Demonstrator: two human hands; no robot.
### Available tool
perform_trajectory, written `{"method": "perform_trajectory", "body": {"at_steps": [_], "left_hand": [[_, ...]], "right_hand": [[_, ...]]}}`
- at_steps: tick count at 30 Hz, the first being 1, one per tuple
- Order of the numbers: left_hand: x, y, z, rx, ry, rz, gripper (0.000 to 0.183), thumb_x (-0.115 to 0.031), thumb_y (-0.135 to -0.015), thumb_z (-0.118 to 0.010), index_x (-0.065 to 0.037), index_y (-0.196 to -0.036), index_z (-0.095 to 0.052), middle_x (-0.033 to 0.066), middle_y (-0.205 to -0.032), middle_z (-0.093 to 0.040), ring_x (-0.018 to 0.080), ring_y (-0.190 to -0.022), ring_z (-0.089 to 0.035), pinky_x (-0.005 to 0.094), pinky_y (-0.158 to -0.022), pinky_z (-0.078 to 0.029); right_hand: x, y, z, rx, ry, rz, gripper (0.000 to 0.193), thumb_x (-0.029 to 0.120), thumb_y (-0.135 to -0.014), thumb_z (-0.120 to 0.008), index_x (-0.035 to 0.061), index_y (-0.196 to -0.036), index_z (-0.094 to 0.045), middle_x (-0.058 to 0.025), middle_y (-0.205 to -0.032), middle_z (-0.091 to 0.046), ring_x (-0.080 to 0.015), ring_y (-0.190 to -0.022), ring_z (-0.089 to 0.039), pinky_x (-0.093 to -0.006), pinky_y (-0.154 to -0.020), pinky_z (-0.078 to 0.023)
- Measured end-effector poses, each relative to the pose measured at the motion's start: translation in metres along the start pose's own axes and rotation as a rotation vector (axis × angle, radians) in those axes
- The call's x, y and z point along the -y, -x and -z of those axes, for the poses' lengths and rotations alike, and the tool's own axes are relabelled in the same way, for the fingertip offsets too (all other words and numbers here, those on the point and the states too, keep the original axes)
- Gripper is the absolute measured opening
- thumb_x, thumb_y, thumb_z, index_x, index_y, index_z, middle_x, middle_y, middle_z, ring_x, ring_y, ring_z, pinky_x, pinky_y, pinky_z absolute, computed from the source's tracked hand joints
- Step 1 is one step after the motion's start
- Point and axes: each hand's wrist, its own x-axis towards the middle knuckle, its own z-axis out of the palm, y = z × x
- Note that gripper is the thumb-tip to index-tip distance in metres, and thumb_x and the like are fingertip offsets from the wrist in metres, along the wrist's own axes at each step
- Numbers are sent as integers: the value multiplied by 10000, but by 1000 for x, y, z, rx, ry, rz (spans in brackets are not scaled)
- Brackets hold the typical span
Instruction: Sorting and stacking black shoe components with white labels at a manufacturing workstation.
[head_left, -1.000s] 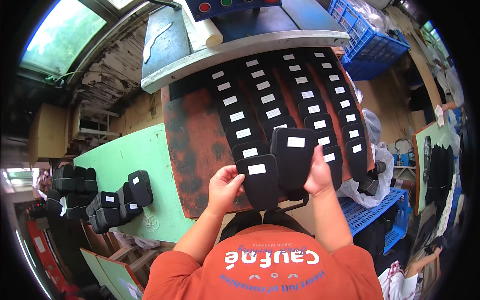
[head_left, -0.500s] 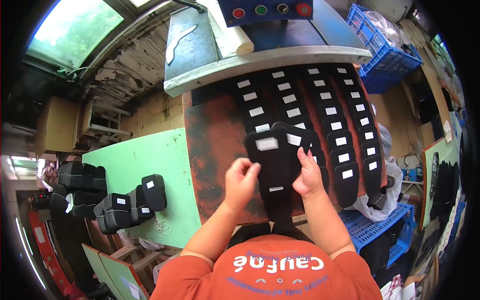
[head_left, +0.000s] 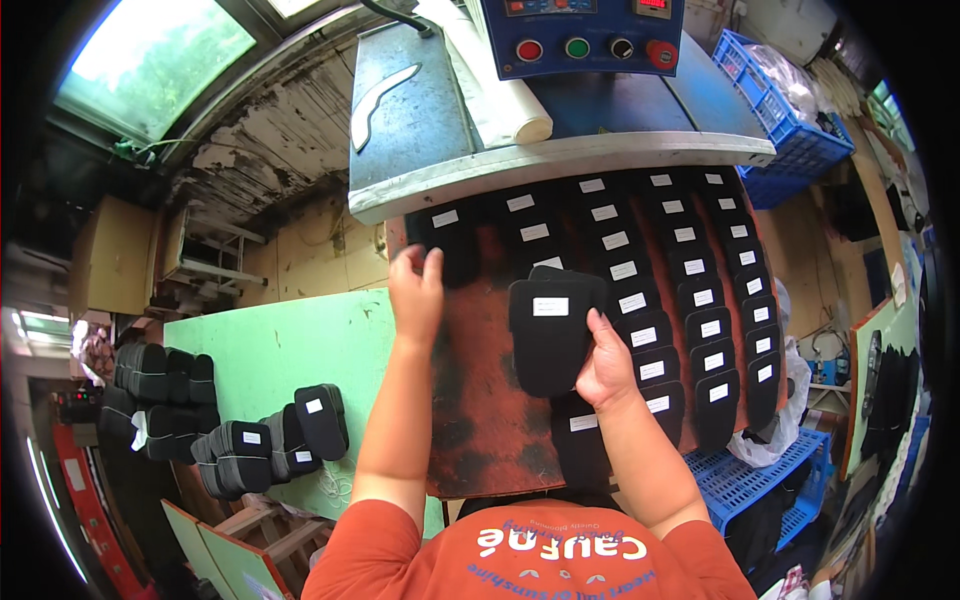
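A small stack of flat black pads [head_left: 548, 355] is in my right hand [head_left: 608, 368], gripped at its right edge with the thumb on top. The uppermost pad bears a white label. At the far left of the reddish work table [head_left: 480, 400], another black pad [head_left: 458, 252] with a white label lies by itself. My left hand [head_left: 417, 295] is at that pad's left edge, thumb and fingers apart; whether it still touches the pad is hard to see. Rows of overlapping labelled black pads [head_left: 695, 265] cover the table's right side. A further labelled pad [head_left: 582, 450] lies below the held stack.
A blue-topped machine bench [head_left: 400, 110] with a button panel [head_left: 590, 50] borders the far side. More dark pad stacks [head_left: 240, 470] stand on the green table [head_left: 300, 340] at left. Blue crates [head_left: 785, 165] and a clear plastic bag [head_left: 790, 400] are at right.
My left hand has moved from the held stack to the far left, where a labelled pad now lies. The right hand still holds its stack. The view has shifted slightly.
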Motion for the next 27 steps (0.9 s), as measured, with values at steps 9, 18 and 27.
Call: {"method": "perform_trajectory", "body": {"at_steps": [9,18,27], "left_hand": [[-7,-9,10,176,452,418,203,-128,-817,-647,34,-937,-632,28,-735,-614,97,-634,-526,244,-634,-454],[-44,35,15,462,585,298,235,-107,-811,-668,38,-989,-618,68,-890,-648,113,-809,-595,244,-725,-486],[13,18,25,248,364,378,246,-112,-800,-671,28,-995,-619,41,-825,-650,87,-664,-567,230,-586,-465]], "right_hand": [[1,-17,-8,54,-24,88,469,390,-971,-328,42,-1267,-433,-106,-1252,-507,-250,-1166,-480,-398,-1005,-365],[-18,-22,-5,-78,104,62,317,206,-953,-440,53,-1229,-477,-87,-1214,-540,-229,-1132,-510,-373,-991,-384],[7,-17,-9,-17,28,73,466,344,-987,-266,0,-1257,-429,-142,-1240,-511,-271,-1150,-498,-411,-987,-395]]}}
